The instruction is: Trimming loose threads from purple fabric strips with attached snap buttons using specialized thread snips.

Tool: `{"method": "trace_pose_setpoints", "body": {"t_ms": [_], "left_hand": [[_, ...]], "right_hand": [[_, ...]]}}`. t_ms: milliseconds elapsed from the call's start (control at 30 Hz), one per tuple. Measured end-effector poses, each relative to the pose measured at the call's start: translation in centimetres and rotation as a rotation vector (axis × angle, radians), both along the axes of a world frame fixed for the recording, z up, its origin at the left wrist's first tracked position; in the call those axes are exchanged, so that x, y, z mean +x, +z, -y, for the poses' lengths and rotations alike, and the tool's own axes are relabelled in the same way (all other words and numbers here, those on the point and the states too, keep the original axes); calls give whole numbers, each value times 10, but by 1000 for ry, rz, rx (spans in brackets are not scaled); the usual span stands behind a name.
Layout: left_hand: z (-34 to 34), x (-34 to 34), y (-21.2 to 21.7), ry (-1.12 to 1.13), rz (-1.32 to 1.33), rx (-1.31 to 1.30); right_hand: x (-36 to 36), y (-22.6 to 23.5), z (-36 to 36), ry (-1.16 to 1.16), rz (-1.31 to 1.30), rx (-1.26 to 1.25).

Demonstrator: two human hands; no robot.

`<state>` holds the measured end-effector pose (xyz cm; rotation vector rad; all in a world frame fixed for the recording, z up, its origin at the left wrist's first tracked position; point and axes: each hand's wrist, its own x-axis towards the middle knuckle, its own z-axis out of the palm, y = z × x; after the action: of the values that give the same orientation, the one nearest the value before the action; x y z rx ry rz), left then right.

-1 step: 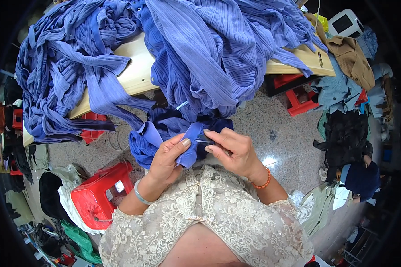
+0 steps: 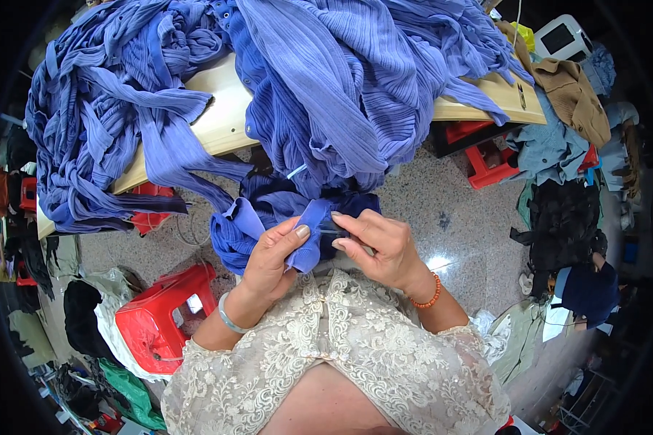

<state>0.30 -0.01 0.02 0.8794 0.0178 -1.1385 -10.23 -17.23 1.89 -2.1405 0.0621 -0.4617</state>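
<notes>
My left hand (image 2: 272,255) pinches the edge of a blue ribbed knit garment (image 2: 308,250) between thumb and fingers, in front of my chest. Close against the same edge, my right hand (image 2: 379,245) is closed on small dark thread snips (image 2: 331,231), with the thin tips pointing left at the cloth. The fingers partly hide the snips. The garment's remaining folds hang in a bunch below the table edge, next to a heap of the same blue knitwear (image 2: 326,94).
The heap spreads over a pale wooden table (image 2: 221,90), with sleeves hanging off its front. A red plastic stool (image 2: 152,322) stands at my left. Another red stool (image 2: 486,165) is under the table's right side. Brown knitwear (image 2: 572,98) and black cloth (image 2: 562,225) lie at the right.
</notes>
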Motion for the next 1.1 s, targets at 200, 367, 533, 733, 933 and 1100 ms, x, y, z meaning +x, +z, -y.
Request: {"method": "trace_pose_setpoints", "body": {"t_ms": [200, 367, 533, 733, 933, 1100], "left_hand": [[0, 2, -2, 17, -45, -8], [-1, 4, -1, 18, -86, -60], [1, 3, -2, 20, -86, -55], [1, 3, -5, 21, -73, -45], [3, 2, -1, 31, -75, -22], [2, 2, -1, 37, -83, -34]], "right_hand": [[-1, -2, -2, -68, 45, -134], [-2, -3, -4, -76, 39, -153], [0, -1, -6, -78, 25, -195], [1, -1, -6, -65, 45, -191], [2, -2, -5, -41, 68, -201], [-1, -3, -4, -83, 38, -239]]}}
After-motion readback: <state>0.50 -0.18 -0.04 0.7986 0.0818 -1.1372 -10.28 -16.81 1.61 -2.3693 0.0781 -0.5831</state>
